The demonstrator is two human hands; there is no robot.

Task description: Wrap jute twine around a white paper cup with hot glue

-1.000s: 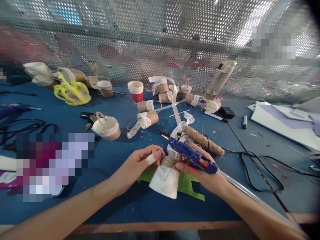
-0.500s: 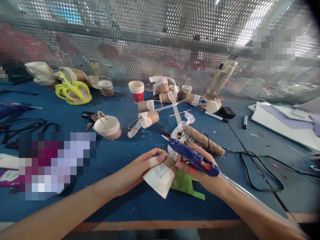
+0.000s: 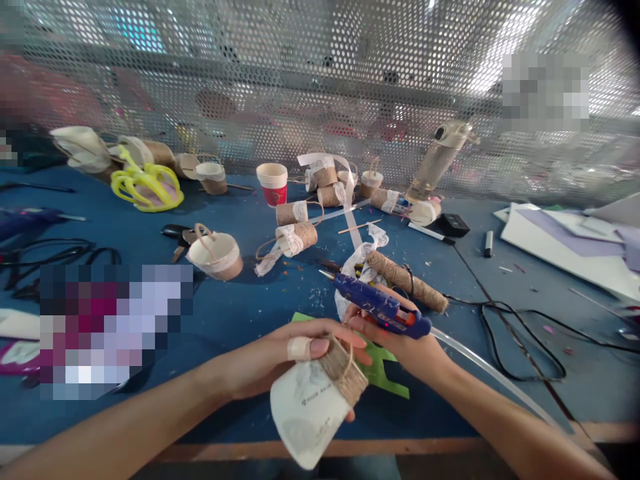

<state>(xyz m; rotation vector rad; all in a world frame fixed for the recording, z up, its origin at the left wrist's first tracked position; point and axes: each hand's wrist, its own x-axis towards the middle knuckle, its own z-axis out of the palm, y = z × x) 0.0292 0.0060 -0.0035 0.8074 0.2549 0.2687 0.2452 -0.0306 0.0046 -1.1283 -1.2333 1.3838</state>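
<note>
My left hand [image 3: 287, 343], with a plaster on its thumb, grips a white paper cup [image 3: 303, 407] whose narrower end is wrapped in jute twine [image 3: 345, 373]. The cup is tilted, its wide end toward me, and a loop of twine stands off the wrapped part. My right hand [image 3: 400, 353] is closed round a blue hot glue gun [image 3: 373, 303] that points left, a clear glue stick [image 3: 480, 353] trailing from its back. White lace [image 3: 343, 305] lies by the right fingertips; whether they pinch it I cannot tell. Under both hands is a green cut-out sheet [image 3: 387, 377].
A twine roll [image 3: 410, 283] lies behind the glue gun, its black cord [image 3: 493, 347] looping right. Several twine-wrapped cups [image 3: 297, 239], a red-and-white cup [image 3: 273, 190] and a yellow pipe-cleaner piece [image 3: 147, 190] stand farther back. White sheets [image 3: 545, 253] lie at right, before a perforated metal screen [image 3: 300, 80].
My left hand has brought the cup lower and nearer me, so its twine-wrapped end shows more. The right hand and glue gun have moved slightly left and apart from the cup.
</note>
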